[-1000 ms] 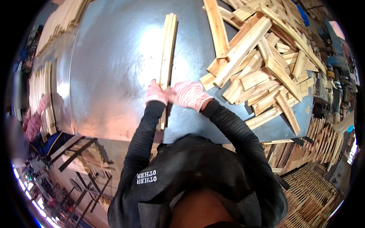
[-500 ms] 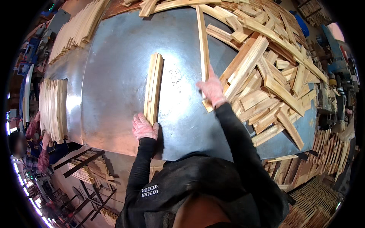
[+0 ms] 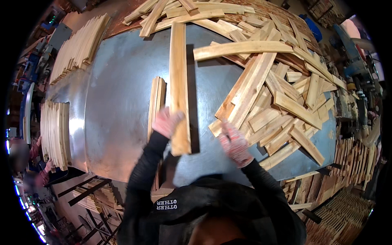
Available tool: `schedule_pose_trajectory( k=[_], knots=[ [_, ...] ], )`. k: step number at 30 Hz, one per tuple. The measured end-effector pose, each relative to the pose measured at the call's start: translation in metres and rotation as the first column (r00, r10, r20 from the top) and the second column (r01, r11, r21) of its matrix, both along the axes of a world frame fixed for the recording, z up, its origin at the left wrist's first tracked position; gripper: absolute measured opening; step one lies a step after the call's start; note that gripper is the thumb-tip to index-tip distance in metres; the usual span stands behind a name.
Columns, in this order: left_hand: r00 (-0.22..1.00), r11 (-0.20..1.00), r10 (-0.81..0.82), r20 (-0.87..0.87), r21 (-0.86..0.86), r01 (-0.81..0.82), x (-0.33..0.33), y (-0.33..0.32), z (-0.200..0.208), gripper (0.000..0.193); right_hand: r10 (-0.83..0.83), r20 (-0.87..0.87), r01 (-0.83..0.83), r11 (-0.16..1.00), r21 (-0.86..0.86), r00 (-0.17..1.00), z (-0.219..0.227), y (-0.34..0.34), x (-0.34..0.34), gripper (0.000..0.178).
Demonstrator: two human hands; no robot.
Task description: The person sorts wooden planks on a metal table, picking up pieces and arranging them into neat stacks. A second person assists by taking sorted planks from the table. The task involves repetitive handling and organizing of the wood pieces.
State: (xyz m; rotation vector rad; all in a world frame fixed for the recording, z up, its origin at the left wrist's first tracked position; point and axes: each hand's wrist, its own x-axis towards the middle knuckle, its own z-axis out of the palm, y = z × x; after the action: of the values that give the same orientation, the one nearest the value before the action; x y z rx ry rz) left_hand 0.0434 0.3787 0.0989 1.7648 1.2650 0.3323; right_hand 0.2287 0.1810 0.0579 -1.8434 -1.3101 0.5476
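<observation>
My left hand point(image 3: 166, 123), in a pinkish glove and slightly blurred, grips the left edge of a long wooden board point(image 3: 179, 81) near its close end. This board shows its broad face and throws a dark shadow to its right. Just left of it, a short row of narrow wooden strips point(image 3: 156, 96) lies on the metal table, partly hidden by my left hand and forearm. My right hand point(image 3: 235, 146), gloved too, is at the near end of a wooden plank point(image 3: 215, 127) on the pile's left side. Its fingers are extended, with nothing visibly held.
A loose heap of wooden boards point(image 3: 281, 102) covers the right side of the metal table point(image 3: 118, 90) and its far edge. Neat rows of boards point(image 3: 79, 51) stand at the far left, with another stack point(image 3: 55, 132) nearer, where a person's hand point(image 3: 49, 165) rests.
The long board has come left from my right hand to my left, beside the strips. My right hand has let it go and moved nearer me. My left hand has moved off the strips.
</observation>
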Motion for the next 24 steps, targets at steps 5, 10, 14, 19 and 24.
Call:
schedule_pose_trajectory(
  k=[5, 10, 14, 19, 24],
  knots=[
    [0.858, 0.793, 0.136, -0.495, 0.574, 0.205, 0.038, 0.261, 0.066, 0.054, 0.051, -0.001, -0.051, 0.999, 0.012, 0.999, 0.023, 0.044, 0.064, 0.047],
    [0.907, 0.63, 0.317, 0.276, 0.654, -0.419, 0.057, 0.297, 0.073, 0.07, 0.147, 0.681, -0.259, 0.964, 0.066, 0.717, 0.048, 0.178, 0.15, 0.068],
    [0.795, 0.998, 0.023, 0.606, 0.028, -0.05, 0.081, 0.141, -0.022, 0.05, 0.22, 0.889, -0.08, 0.975, -0.205, 0.401, 0.009, 0.299, 0.214, 0.076],
    [0.895, 0.947, 0.077, 0.44, -0.312, 0.072, 0.053, 0.018, -0.135, 0.059, 0.465, 0.643, -0.01, 0.815, -0.579, 0.609, -0.036, 0.36, 0.219, 0.043],
    [0.774, 0.932, 0.214, 0.596, -0.361, 0.02, 0.084, 0.004, -0.174, 0.053, 0.695, 0.344, -0.3, 0.628, -0.718, 0.631, 0.031, 0.297, 0.158, 0.063]
  ],
)
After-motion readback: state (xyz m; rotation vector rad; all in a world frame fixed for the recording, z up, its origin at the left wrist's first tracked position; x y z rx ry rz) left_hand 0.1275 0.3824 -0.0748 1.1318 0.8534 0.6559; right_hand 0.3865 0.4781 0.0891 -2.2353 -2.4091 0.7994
